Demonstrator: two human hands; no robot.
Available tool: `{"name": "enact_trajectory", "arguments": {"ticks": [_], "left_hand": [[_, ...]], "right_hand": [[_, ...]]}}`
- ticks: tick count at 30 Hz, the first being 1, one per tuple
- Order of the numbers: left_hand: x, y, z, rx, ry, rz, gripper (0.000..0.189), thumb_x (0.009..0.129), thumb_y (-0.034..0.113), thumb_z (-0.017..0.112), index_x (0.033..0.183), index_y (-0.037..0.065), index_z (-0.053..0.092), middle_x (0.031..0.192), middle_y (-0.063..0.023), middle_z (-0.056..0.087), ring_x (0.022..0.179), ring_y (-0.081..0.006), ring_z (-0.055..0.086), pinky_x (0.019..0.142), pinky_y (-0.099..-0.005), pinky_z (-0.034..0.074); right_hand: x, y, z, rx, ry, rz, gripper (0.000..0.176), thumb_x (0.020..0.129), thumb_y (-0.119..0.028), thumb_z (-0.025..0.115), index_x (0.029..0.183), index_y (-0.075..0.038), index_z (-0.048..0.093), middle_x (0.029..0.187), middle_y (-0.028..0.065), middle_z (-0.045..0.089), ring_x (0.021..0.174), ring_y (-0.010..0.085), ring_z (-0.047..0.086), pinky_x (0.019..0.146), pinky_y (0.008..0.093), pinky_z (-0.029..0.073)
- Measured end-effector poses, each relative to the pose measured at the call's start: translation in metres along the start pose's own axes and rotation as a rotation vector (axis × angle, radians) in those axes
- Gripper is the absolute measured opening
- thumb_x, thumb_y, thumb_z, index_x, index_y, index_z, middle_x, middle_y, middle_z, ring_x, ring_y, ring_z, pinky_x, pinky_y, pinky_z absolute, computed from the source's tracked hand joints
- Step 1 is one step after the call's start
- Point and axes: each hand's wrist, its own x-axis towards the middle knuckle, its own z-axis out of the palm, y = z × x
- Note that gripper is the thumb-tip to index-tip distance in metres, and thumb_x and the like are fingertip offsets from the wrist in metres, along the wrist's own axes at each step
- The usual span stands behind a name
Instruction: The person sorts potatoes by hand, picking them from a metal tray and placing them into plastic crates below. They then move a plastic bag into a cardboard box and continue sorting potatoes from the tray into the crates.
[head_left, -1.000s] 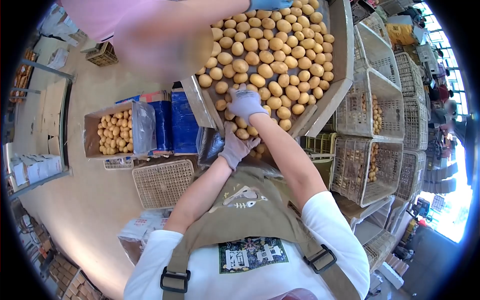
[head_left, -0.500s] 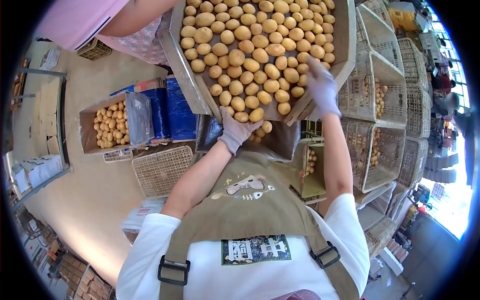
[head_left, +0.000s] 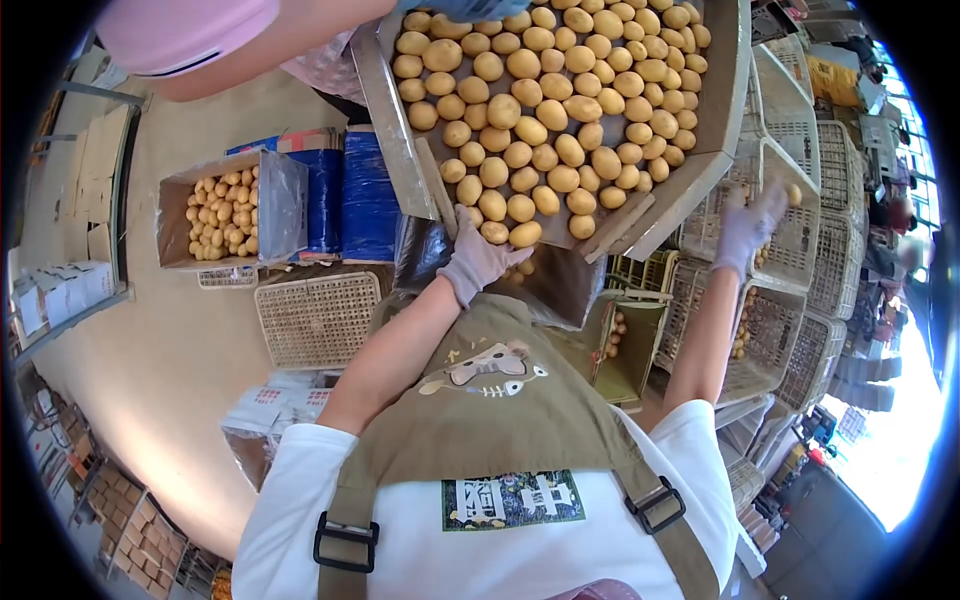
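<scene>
Many yellow-brown potatoes [head_left: 545, 155] lie across a wide tray [head_left: 690, 175] with raised sides and a narrowed front mouth. At that mouth is my gloved left hand [head_left: 475, 262], fingers and thumb spread beside the frontmost potatoes [head_left: 510, 234]. Below it, a lined box [head_left: 565, 285] holds some potatoes, partly hidden by the hand. My gloved right hand [head_left: 748, 228] reaches out over a plastic crate [head_left: 790, 265] on the right, its fingers stretched and slightly blurred. One potato [head_left: 793, 194] shows right at its fingertips, seemingly beyond them.
Stacked mesh crates [head_left: 835, 225] line the right side, some with potatoes. A lined box of potatoes [head_left: 222, 215] stands left, beside blue-wrapped boxes [head_left: 368, 210]. An upturned crate [head_left: 318, 320] sits nearer. Another person's pink sleeve [head_left: 185, 35] and arm reach in at upper left.
My right hand has swung from the tray's right part out over the crate, with a potato now at its fingertips. My left hand stays at the mouth. A blue-gloved hand appears at the top.
</scene>
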Motion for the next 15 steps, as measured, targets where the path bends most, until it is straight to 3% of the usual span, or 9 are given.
{"name": "enact_trajectory", "arguments": {"ticks": [1, 4, 6, 9, 12, 13, 15], "left_hand": [[0.000, -0.001, -0.001, -0.022, -0.022, -0.003, 0.090, 0.090, 0.080, 0.028, 0.157, 0.020, 0.022, 0.162, -0.0090, 0.025, 0.146, -0.0407, 0.029, 0.111, -0.0689, 0.030], [-0.002, -0.001, 0.001, -0.005, -0.024, -0.015, 0.089, 0.091, 0.079, 0.029, 0.156, 0.020, 0.023, 0.163, -0.0069, 0.025, 0.148, -0.0389, 0.025, 0.113, -0.0695, 0.025], [-0.006, 0.002, 0.005, 0.002, -0.022, -0.021, 0.087, 0.091, 0.079, 0.029, 0.156, 0.021, 0.024, 0.162, -0.0064, 0.026, 0.149, -0.0387, 0.024, 0.113, -0.0692, 0.023], [-0.010, 0.002, 0.008, 0.093, 0.130, -0.011, 0.082, 0.093, 0.076, 0.031, 0.154, 0.022, 0.028, 0.160, -0.0051, 0.031, 0.147, -0.0365, 0.029, 0.113, -0.0678, 0.023], [-0.011, 0.003, 0.002, 0.160, 0.213, -0.061, 0.077, 0.093, 0.074, 0.030, 0.152, 0.025, 0.032, 0.158, -0.0041, 0.035, 0.143, -0.0326, 0.036, 0.112, -0.0667, 0.025], [-0.017, 0.003, 0.008, 0.176, 0.207, -0.058, 0.069, 0.097, 0.063, 0.039, 0.150, 0.020, 0.036, 0.155, -0.0052, 0.040, 0.140, -0.0289, 0.039, 0.113, -0.0599, 0.028], [-0.013, 0.000, -0.012, 0.502, 0.049, -0.008, 0.061, 0.098, 0.054, 0.046, 0.146, 0.016, 0.040, 0.149, -0.0059, 0.046, 0.138, -0.0283, 0.041, 0.112, -0.0547, 0.031]], "right_hand": [[-0.016, 0.002, 0.005, 0.086, -0.083, -0.016, 0.035, 0.085, -0.013, 0.065, 0.120, -0.008, 0.065, 0.118, 0.0113, 0.067, 0.107, 0.0277, 0.064, 0.097, 0.0412, 0.051], [-0.084, -0.072, -0.005, 0.560, -0.607, -0.283, 0.035, 0.087, -0.024, 0.063, 0.121, -0.014, 0.065, 0.120, 0.0133, 0.066, 0.113, 0.0307, 0.062, 0.108, 0.0479, 0.041], [-0.122, -0.095, -0.008, 0.272, -0.843, -0.458, 0.037, 0.085, -0.030, 0.064, 0.119, -0.014, 0.066, 0.119, 0.0139, 0.066, 0.112, 0.0302, 0.062, 0.112, 0.0529, 0.033], [-0.125, -0.104, -0.012, 0.265, -0.807, -0.382, 0.038, 0.084, -0.031, 0.066, 0.117, -0.012, 0.067, 0.121, 0.0150, 0.066, 0.116, 0.0304, 0.060, 0.113, 0.0524, 0.028], [-0.125, -0.128, 0.012, 0.398, -0.483, -0.209, 0.039, 0.084, -0.033, 0.066, 0.119, -0.015, 0.066, 0.128, 0.0134, 0.062, 0.120, 0.0314, 0.056, 0.115, 0.0539, 0.026], [-0.130, -0.137, 0.024, 0.419, -0.500, -0.184, 0.041, 0.084, -0.035, 0.066, 0.121, -0.018, 0.066, 0.134, 0.0136, 0.059, 0.128, 0.0348, 0.050, 0.116, 0.0553, 0.024], [-0.146, -0.152, 0.027, 0.300, -0.627, -0.395, 0.043, 0.084, -0.040, 0.065, 0.123, -0.023, 0.067, 0.134, 0.0128, 0.059, 0.133, 0.0368, 0.045, 0.113, 0.0565, 0.027]]}}
